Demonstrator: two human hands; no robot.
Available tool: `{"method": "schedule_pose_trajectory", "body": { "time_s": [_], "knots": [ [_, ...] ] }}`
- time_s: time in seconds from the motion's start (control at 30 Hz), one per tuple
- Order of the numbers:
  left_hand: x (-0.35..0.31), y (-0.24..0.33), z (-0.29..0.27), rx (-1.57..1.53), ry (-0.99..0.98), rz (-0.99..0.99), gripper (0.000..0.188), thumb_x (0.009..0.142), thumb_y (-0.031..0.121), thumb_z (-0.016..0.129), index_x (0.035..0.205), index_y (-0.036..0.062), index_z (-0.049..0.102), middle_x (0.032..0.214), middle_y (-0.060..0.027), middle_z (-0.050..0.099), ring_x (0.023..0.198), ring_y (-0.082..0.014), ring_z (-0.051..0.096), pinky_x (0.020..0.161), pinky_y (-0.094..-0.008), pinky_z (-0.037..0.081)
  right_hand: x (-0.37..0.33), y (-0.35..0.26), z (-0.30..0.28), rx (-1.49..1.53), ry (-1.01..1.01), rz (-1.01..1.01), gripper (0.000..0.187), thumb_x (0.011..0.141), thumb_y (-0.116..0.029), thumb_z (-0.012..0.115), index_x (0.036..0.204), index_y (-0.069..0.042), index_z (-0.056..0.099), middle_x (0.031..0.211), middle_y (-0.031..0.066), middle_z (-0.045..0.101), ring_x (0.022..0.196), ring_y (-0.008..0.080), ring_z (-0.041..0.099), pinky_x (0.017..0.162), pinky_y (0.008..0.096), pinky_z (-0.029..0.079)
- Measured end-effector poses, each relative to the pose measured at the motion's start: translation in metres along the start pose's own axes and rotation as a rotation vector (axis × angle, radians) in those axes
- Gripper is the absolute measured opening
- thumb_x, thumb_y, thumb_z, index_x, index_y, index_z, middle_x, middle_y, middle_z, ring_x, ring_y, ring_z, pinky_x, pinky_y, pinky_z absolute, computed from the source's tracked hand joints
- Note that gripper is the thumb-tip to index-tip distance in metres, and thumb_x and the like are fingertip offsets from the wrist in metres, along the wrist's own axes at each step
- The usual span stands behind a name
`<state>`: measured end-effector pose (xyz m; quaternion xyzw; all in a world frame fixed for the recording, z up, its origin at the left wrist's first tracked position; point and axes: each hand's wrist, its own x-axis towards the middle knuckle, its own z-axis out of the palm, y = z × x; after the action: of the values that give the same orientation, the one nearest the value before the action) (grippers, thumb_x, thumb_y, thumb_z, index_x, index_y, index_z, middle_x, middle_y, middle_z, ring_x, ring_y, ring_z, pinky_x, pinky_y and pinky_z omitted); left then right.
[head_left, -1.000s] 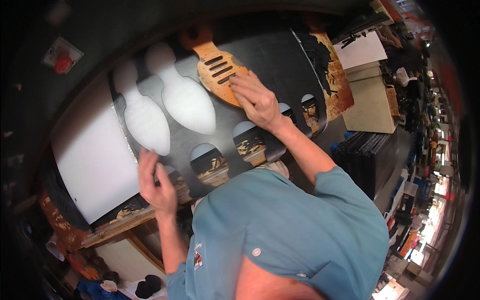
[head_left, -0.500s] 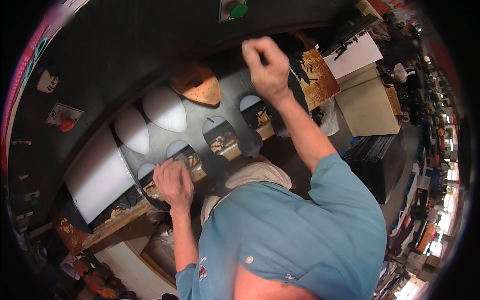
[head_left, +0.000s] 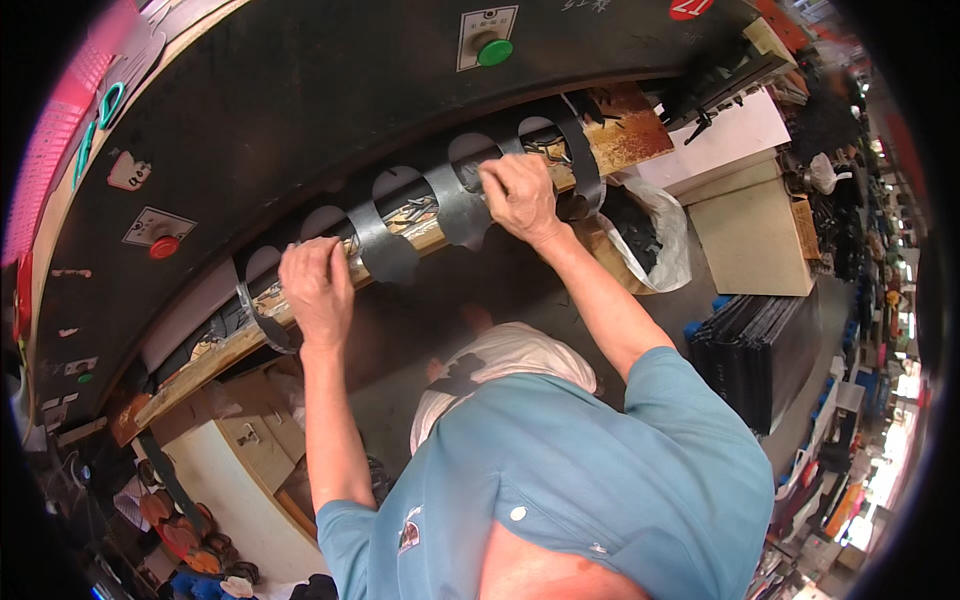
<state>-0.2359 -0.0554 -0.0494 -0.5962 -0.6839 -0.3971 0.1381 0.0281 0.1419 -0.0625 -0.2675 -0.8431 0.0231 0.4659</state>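
Note:
A black sheet (head_left: 388, 258) with a row of rounded cutouts lies along the machine's work surface, its cut strips hanging over the front wooden edge. Toward the sheet's left end, my left hand (head_left: 318, 290) is closed on its edge, fingers curled. Farther right, my right hand (head_left: 522, 198) has its fingers bent and pressed together on a strip beside a cutout. The fingertips of both hands are partly hidden. Dark scraps lie on the worn wood visible through the gaps.
Above the sheet spans a black machine body (head_left: 320, 100) with a green button (head_left: 494, 52) and a red button (head_left: 163, 247). At right are a plastic bag (head_left: 672, 250) of dark scraps, a beige cabinet (head_left: 750, 230) and stacked black sheets (head_left: 740, 345). Teal-handled scissors (head_left: 110, 103) lie upper left.
My right hand has come down from its raised position to the sheet, and my left hand has shifted slightly left. The sheet sits nearer the front, and the orange-brown shaped piece is out of sight.

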Motion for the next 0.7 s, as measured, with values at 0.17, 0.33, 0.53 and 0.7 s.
{"method": "schedule_pose_trajectory", "body": {
  "time_s": [0.17, 0.33, 0.53, 0.7],
  "knots": [
    [-0.009, 0.029, 0.027, -0.05, -0.019, -0.095, 0.013, 0.095, 0.011, 0.077, 0.106, 0.0059, 0.071, 0.096, -0.011, 0.072, 0.089, -0.0321, 0.069, 0.082, -0.0419, 0.054, -0.003, -0.001, 0.006, -0.032, -0.076, 0.044, 0.002, 0.09, -0.01, 0.074, 0.092, -0.009, 0.075, 0.081, 0.0057, 0.07, 0.075, 0.029, 0.067, 0.076, 0.0406, 0.046],
    [-0.012, 0.025, 0.036, -0.03, -0.019, -0.105, 0.015, 0.096, 0.013, 0.078, 0.106, 0.0071, 0.068, 0.094, -0.0098, 0.07, 0.086, -0.0316, 0.068, 0.079, -0.0434, 0.052, -0.003, -0.003, 0.003, -0.017, -0.085, 0.055, 0.002, 0.09, -0.01, 0.074, 0.091, -0.009, 0.075, 0.08, 0.0052, 0.071, 0.076, 0.0289, 0.067, 0.076, 0.041, 0.046],
    [-0.014, 0.028, 0.036, -0.094, -0.026, -0.159, 0.014, 0.095, 0.013, 0.078, 0.104, 0.0055, 0.071, 0.09, -0.0112, 0.07, 0.084, -0.0313, 0.068, 0.079, -0.0424, 0.052, -0.006, 0.001, 0.001, 0.061, -0.086, 0.078, 0.004, 0.091, -0.01, 0.073, 0.092, -0.008, 0.076, 0.081, 0.0053, 0.071, 0.077, 0.0278, 0.069, 0.077, 0.0412, 0.046],
    [-0.014, 0.03, 0.034, -0.119, -0.029, -0.207, 0.016, 0.094, 0.011, 0.079, 0.106, 0.0043, 0.071, 0.09, -0.012, 0.07, 0.084, -0.0311, 0.067, 0.08, -0.042, 0.052, -0.007, 0.003, 0.0, 0.105, -0.15, 0.11, 0.004, 0.091, -0.008, 0.073, 0.092, -0.008, 0.077, 0.08, 0.0059, 0.071, 0.079, 0.0282, 0.069, 0.08, 0.0415, 0.046]
  ]
}}
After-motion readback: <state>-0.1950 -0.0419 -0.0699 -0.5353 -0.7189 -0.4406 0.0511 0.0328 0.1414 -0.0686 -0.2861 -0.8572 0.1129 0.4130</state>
